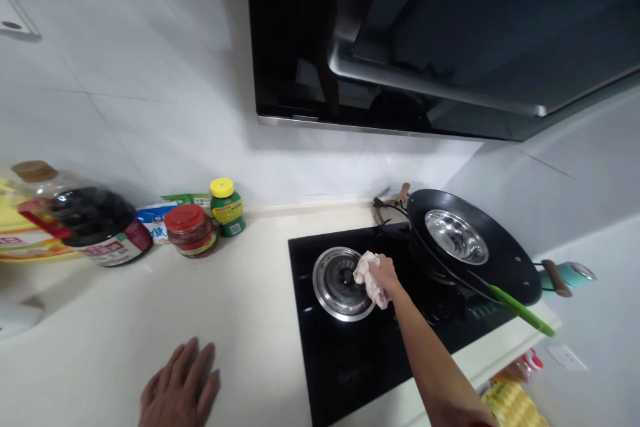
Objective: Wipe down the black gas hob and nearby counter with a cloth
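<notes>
My right hand (385,274) is closed on a crumpled pale cloth (371,279). The cloth lies at the right side of the round metal burner (325,278), over its rim and the black glass cooktop (333,363). My left hand (179,388) rests palm down on the white countertop (255,327), left of the cooktop, with its fingers stretched out and nothing in them.
A black wok (505,253) with a shiny metal bowl (456,236) and a green-handled utensil (523,310) sits at the right. Along the wall stand a dark sauce bottle (95,213), a red-lidded jar (191,230) and a green jar (227,208). A black range hood (425,40) hangs above.
</notes>
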The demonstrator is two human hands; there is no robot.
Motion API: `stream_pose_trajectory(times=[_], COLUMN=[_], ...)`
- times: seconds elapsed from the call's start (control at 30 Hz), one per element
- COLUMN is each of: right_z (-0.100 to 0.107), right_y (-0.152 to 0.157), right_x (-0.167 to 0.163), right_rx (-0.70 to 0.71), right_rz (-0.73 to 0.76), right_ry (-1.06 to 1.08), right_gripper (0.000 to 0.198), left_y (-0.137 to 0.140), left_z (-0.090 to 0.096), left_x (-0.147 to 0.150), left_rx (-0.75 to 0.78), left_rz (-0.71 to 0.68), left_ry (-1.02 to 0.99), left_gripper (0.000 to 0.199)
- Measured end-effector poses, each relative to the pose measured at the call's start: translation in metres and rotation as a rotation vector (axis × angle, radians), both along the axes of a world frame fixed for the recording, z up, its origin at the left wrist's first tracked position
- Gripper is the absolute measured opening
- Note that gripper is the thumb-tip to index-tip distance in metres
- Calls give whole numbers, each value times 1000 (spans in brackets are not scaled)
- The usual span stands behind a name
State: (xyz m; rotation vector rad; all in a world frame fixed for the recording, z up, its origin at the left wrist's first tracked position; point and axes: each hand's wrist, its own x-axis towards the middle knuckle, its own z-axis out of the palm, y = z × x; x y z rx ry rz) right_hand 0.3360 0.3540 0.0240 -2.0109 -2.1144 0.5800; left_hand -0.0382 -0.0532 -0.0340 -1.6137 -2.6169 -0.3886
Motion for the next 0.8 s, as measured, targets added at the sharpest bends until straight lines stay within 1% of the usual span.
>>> stream_pose_trajectory(times=[0.1,0.23,0.33,0.47,0.57,0.63,0.7,0.8], right_z=[4,10,16,22,23,24,25,29], right_y=[25,48,59,64,55,42,24,-11], right_x=[-16,-45,-72,-115,-146,-162,-172,-175], right_rx=[-21,-38,-47,-62,-83,-95,-95,-74], right_rz=[29,128,243,466,630,717,780,842], right_ry=[-73,-140,-172,-179,-169,-158,-143,-112], right_gripper=[38,39,40,38,38,38,35,31], left_y=[-1,-3,-4,-5,-5,-5,-5,-4], left_z=[-1,-4,-7,-7,-4,-2,-1,2], left_x=[0,-2,-3,-2,-2,-2,-2,-2], left_rx=[38,49,48,3,-30,-45,-53,-50], left_rz=[-23,-46,-48,-25,5,5,1,0], left_ry=[37,68,82,67,46,31,29,48], left_gripper=[57,54,53,55,56,57,57,58])
